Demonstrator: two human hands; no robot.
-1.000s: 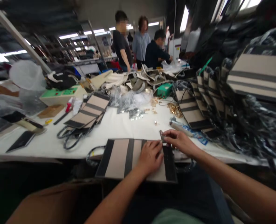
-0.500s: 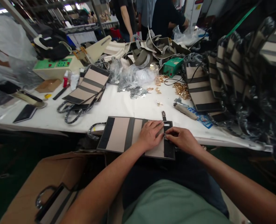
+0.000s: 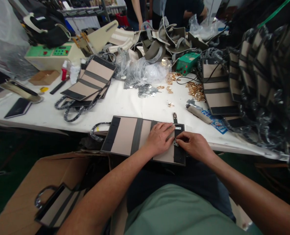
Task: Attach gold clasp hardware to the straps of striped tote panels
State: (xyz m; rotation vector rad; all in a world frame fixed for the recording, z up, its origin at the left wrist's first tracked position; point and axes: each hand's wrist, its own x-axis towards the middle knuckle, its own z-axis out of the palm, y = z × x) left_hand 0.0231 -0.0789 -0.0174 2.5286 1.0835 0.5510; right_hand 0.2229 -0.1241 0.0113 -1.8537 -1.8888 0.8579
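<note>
A flat beige bag with black stripes [image 3: 126,135] lies at the near edge of the white table [image 3: 135,106], overhanging my lap. My left hand [image 3: 159,138] rests flat on it, fingers stretched out, pressing the beige panel. My right hand [image 3: 192,145] sits beside it on the black end stripe, fingers pinched on a small metal fitting [image 3: 175,143]. A short black strap tab [image 3: 174,117] sticks out past the bag's far edge.
More striped bags [image 3: 89,80] lie at mid-left and stand stacked at right [image 3: 217,89]. Gold hardware [image 3: 195,91], plastic wrap [image 3: 142,71], a green box [image 3: 187,63], a cloth roll [image 3: 199,114] lie behind. A cardboard box [image 3: 34,192] holds a bag at lower left. People stand at the back.
The view tilted downward. My right hand came back from the strap tab at the bag's far edge onto the black stripe. My left hand stayed on the bag.
</note>
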